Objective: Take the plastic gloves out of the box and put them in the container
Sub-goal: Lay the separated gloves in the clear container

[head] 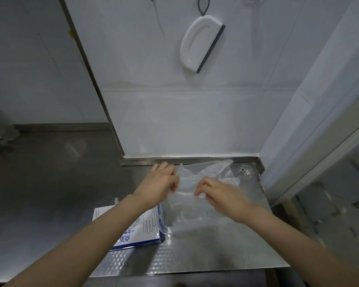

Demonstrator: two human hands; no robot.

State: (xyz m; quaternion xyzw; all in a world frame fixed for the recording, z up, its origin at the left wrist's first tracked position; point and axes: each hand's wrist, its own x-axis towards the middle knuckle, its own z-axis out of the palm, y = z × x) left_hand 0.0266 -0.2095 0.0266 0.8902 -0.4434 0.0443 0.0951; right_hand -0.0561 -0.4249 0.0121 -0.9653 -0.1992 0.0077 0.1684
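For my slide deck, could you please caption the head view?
Left hand and right hand hold clear gloves over the container, box beside it on the steel counter.

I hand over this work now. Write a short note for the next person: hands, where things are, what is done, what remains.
Left hand pinches the plastic gloves at their left edge.
Right hand pinches them nearer the middle.
The gloves are spread over the clear container, which stands right of the box on the steel counter.
Done: these gloves are out of the box.
Left: lower them into the container, release.
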